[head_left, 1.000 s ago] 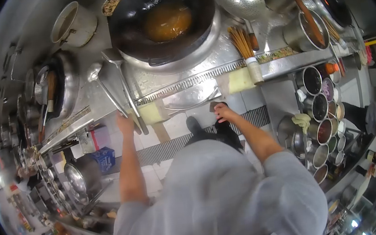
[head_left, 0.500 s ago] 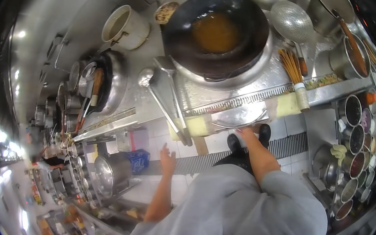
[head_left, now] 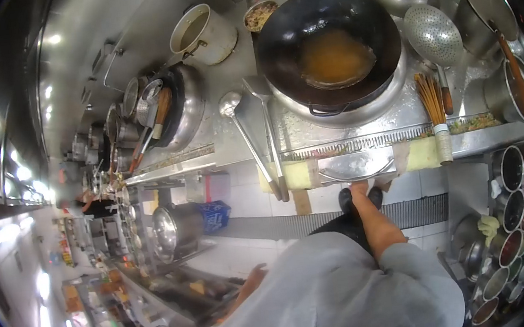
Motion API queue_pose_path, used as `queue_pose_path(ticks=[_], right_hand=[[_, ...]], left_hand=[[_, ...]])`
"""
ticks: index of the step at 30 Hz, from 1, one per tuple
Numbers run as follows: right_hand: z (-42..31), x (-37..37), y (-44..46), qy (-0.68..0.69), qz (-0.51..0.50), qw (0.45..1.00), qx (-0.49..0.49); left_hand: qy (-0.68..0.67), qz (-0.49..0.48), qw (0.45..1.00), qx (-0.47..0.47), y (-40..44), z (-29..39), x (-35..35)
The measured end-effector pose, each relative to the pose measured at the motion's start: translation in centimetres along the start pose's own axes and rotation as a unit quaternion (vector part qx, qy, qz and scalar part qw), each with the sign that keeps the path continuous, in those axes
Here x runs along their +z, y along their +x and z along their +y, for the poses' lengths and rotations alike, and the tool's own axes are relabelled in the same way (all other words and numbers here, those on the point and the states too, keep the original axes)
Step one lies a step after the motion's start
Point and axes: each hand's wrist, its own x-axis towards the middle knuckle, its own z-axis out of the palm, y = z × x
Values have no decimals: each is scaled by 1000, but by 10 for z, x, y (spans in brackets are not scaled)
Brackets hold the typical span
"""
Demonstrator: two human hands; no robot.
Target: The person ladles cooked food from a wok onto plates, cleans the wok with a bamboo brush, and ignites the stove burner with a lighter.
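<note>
My left hand [head_left: 253,281] is low beside my grey shirt, away from the stove. Its fingers look loosely open and I see nothing in them. My right hand [head_left: 359,188] reaches to the stove's front edge, at the lower rim of a shiny metal tray [head_left: 356,164]; its fingers are hidden there, so any grip cannot be seen. Beyond the tray, a large black wok [head_left: 275,52] with brown liquid in it sits on the burner ring. A ladle [head_left: 246,136] and a wok spatula [head_left: 268,124] lie left of it, handles over the edge.
A perforated skimmer [head_left: 433,34] and a bamboo brush [head_left: 430,99] lie right of the wok. A white pot [head_left: 216,43] stands behind on the left. Yellow cloths [head_left: 417,155] cover parts of the front edge. Several seasoning containers [head_left: 511,247] stand at lower right.
My left hand has drawn back and down toward my body. My right hand stays at the front edge, less of it showing. The whole view has shifted, with the stove appearing further right.
</note>
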Motion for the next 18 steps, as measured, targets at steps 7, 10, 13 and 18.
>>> queue_pose_path(ticks=[7, 10, 13, 18], right_hand=[[-8, 11, -53, -401, 194, 826, -345], [-16, 9, -44, -363, 196, 844, -342], [-18, 19, -36, -193, 215, 938, -191], [-16, 2, -42, 366, -71, 928, 12]], left_hand=[[-12, 49, 999, -15, 11, 113, -27], [-4, 29, 999, 43, 28, 113, -30], [44, -38, 998, 26, 42, 96, -47], [3, 37, 998, 54, 49, 15, -107]])
